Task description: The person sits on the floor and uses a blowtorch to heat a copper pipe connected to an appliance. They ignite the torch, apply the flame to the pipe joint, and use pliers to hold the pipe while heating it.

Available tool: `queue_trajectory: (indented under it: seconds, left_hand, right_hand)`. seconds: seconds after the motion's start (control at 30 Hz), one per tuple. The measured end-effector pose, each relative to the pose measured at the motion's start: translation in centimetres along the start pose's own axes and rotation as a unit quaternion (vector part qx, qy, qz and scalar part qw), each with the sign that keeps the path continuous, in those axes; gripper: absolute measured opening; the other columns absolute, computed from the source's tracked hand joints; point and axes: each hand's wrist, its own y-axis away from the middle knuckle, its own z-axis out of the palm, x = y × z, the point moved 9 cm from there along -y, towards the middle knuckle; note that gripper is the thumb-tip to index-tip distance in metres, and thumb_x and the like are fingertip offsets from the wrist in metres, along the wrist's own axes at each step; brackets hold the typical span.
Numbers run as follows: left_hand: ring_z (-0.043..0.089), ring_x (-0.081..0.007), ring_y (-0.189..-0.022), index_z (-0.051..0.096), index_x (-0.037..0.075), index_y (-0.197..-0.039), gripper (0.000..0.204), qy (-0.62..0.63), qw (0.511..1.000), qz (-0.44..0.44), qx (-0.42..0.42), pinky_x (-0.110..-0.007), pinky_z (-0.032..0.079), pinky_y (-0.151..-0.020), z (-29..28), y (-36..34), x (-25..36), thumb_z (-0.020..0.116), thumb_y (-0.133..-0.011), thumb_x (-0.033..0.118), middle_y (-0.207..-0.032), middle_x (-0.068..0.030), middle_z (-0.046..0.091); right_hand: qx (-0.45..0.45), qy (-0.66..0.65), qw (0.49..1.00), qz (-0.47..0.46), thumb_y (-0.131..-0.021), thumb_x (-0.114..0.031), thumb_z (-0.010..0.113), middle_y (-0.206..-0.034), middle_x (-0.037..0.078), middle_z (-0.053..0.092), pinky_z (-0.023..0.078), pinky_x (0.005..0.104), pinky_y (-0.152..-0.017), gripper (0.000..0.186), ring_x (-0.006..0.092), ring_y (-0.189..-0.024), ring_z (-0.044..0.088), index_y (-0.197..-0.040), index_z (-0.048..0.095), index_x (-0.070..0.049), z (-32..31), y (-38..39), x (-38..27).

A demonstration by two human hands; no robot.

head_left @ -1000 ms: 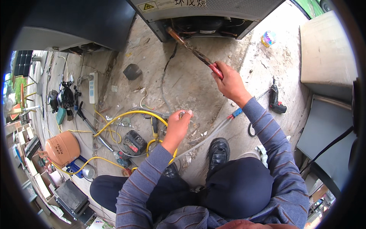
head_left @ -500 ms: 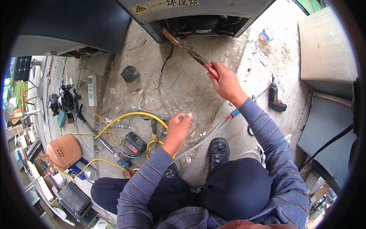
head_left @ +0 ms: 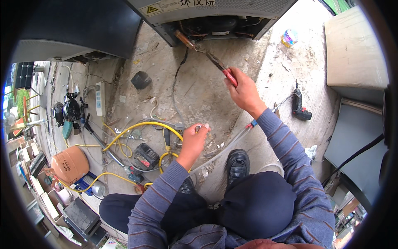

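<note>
My right hand (head_left: 247, 92) is closed around the red handles of a pair of pliers (head_left: 217, 63). The jaws reach up and left to the narrow end of a copper cylinder (head_left: 183, 39), which sticks out from the low open compartment of a grey appliance (head_left: 211, 11). Whether they grip it is too small to tell. Lower down, my left hand (head_left: 193, 143) is held above the floor with its fingers curled round a small metallic piece, mostly hidden. A dark compressor (head_left: 224, 25) shows inside the compartment.
Yellow hose (head_left: 137, 124), a battery pack (head_left: 146, 157) and a brown gas cylinder (head_left: 69, 162) lie at left, near a white power strip (head_left: 100, 98). A black block (head_left: 141, 80) sits mid-floor. At right are a cordless tool (head_left: 299, 103) and a box (head_left: 356, 50).
My right hand and forearm have shifted slightly, and the plier jaws have moved a little to the right at the copper end. My left hand stays in place.
</note>
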Motion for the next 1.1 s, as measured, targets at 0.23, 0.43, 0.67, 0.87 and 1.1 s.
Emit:
queue_trajectory:
  seconds: [0.23,0.43,0.67,0.87,1.1]
  left_hand:
    - [0.036,-0.0019,-0.050,0.066,0.007,-0.098,0.026,-0.014,1.000,0.005,0.003,-0.022,0.029,-0.043,0.1,0.0,-0.6,0.064,-0.103,0.033,-0.065,0.0076,0.045]
    - [0.036,-0.0019,-0.050,0.066,0.007,-0.097,0.027,-0.009,1.000,0.003,0.000,-0.022,0.029,-0.043,-0.1,0.1,-0.4,0.064,-0.103,0.034,-0.064,0.0081,0.044]
    - [0.036,-0.0017,-0.049,0.066,0.007,-0.097,0.027,-0.007,1.000,-0.003,0.001,-0.022,0.029,-0.043,0.2,0.3,-0.4,0.064,-0.103,0.034,-0.064,0.0083,0.044]
    - [0.036,-0.0016,-0.049,0.066,0.007,-0.097,0.028,-0.003,1.000,0.002,-0.002,-0.022,0.029,-0.043,0.1,0.3,-0.5,0.064,-0.103,0.035,-0.064,0.0084,0.044]
    - [0.036,-0.0015,-0.049,0.066,0.007,-0.097,0.029,-0.011,1.000,0.006,0.005,-0.022,0.029,-0.043,-0.4,0.3,-0.8,0.064,-0.103,0.035,-0.064,0.0085,0.043]
  right_hand:
    - [0.001,-0.054,0.998,0.033,-0.096,-0.019,0.068,-0.104,0.022,0.070,0.054,0.0477,-0.081,0.029,0.0430,-0.096,0.068,-0.121,0.061,-0.007,2.0,0.5,-0.3]
    - [0.002,-0.066,0.997,0.048,-0.096,-0.019,0.068,-0.105,0.022,0.070,0.054,0.0469,-0.081,0.029,0.0433,-0.096,0.067,-0.122,0.061,-0.007,2.2,0.8,0.0]
    - [-0.027,-0.063,0.994,0.081,-0.093,-0.020,0.065,-0.096,0.025,0.070,0.052,0.0519,-0.078,0.028,0.0477,-0.090,0.066,-0.117,0.060,-0.006,2.4,0.5,0.6]
    - [-0.072,-0.039,0.990,0.116,-0.088,-0.015,0.061,-0.090,0.030,0.067,0.050,0.0562,-0.078,0.028,0.0514,-0.089,0.064,-0.113,0.057,-0.003,3.1,0.3,1.2]
    - [-0.074,-0.032,0.991,0.105,-0.087,-0.014,0.059,-0.087,0.031,0.065,0.049,0.0580,-0.078,0.026,0.0534,-0.087,0.063,-0.109,0.054,-0.002,3.5,0.5,1.1]
